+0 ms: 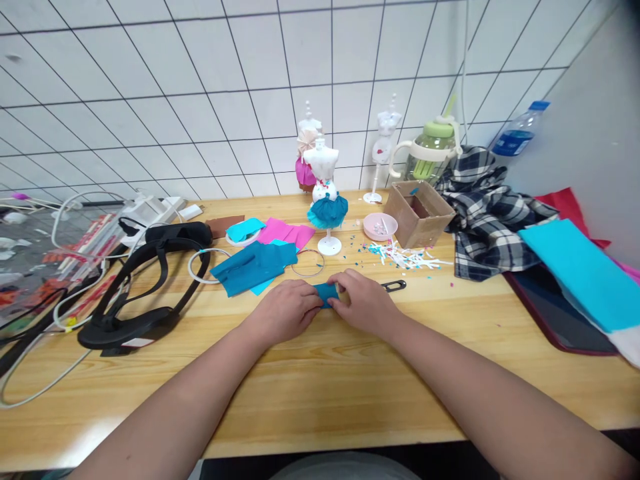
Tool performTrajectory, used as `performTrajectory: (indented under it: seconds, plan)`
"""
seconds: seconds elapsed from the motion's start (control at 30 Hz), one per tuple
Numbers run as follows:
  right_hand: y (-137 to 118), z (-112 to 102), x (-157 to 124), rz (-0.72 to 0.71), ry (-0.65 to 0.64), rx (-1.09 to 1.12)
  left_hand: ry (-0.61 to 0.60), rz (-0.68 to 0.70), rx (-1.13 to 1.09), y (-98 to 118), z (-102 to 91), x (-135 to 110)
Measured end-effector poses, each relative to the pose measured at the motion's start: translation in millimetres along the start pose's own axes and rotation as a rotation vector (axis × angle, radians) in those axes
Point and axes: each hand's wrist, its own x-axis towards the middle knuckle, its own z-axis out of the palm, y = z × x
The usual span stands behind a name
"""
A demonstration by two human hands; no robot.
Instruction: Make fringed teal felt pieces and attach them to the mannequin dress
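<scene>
A small strip of teal crepe paper (327, 294) lies low over the wooden table, stretched between my two hands. My left hand (289, 309) has its curled fingers on the strip's left end. At the other end, the thumb and fingers of my right hand (364, 301) pinch the paper. Just past my right hand, a black looped handle (395, 285) sticks out; the rest of that tool is hidden. A white mini dress form (321, 163) wearing a ruffled teal paper skirt (329, 211) stands straight ahead. Larger teal paper (255, 267) lies to the left.
Left are a black headset (150, 293) and white cables. Pink paper (287, 233) and a thin ring (309, 263) lie nearby. To the right are paper scraps (407, 257), a pink dish (380, 227), a cardboard box (423, 217), a jug (429, 150) and plaid cloth (493, 213).
</scene>
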Motion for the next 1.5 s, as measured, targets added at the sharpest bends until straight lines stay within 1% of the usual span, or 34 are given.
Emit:
performTrajectory:
  seconds: [0.07,0.13,0.23,0.33,0.43,0.53,0.63,0.77,0.9,1.03,1.17,1.27,1.33,1.5]
  plan:
    - [4.5,-4.7,-1.8,-0.144,-0.044,0.009,0.003,-0.005,-0.039,-1.5,-0.2,-0.6]
    - [7.7,-6.8,-2.5,-0.245,-0.104,0.006,0.002,-0.007,-0.092,-3.1,-0.2,-1.2]
    - [9.6,-3.2,-1.3,-0.267,-0.141,-0.014,0.003,-0.020,-0.151,-5.6,1.3,-2.0]
    - [10.5,3.7,1.0,-0.257,-0.123,-0.016,0.014,-0.041,-0.209,-7.0,3.2,-3.0]
    - [11.5,7.2,2.7,-0.229,-0.100,0.004,0.030,-0.083,-0.279,-6.2,2.2,-4.5]
    - [10.9,4.9,2.6,-0.173,-0.128,0.046,0.056,-0.174,-0.350,-3.5,-0.5,-4.9]
    - [7.1,-0.2,1.2,-0.072,-0.161,0.090,0.079,-0.234,-0.370,-0.4,0.0,-2.9]
    - [0.9,-3.2,1.0,0.062,-0.155,0.105,0.106,-0.277,-0.359,2.8,7.0,1.7]
    - [-1.8,0.5,4.3,0.098,-0.088,-0.015,0.144,-0.260,-0.289,3.2,12.8,5.3]
    - [-2.6,3.8,6.0,0.104,-0.075,-0.093,0.185,-0.242,-0.192,0.7,14.9,6.0]
    - [-2.8,4.4,5.5,0.108,-0.074,-0.061,0.205,-0.274,-0.194,-0.8,15.4,4.5]
    - [-2.3,4.4,5.4,0.124,-0.093,-0.018,0.192,-0.269,-0.221,-1.4,14.3,3.9]
    - [-2.3,4.6,5.2,0.132,-0.084,0.001,0.181,-0.256,-0.228,-2.2,13.6,4.1]
    - [-6.1,6.5,4.6,0.167,-0.070,-0.052,0.169,-0.240,-0.235,-3.5,15.0,5.0]
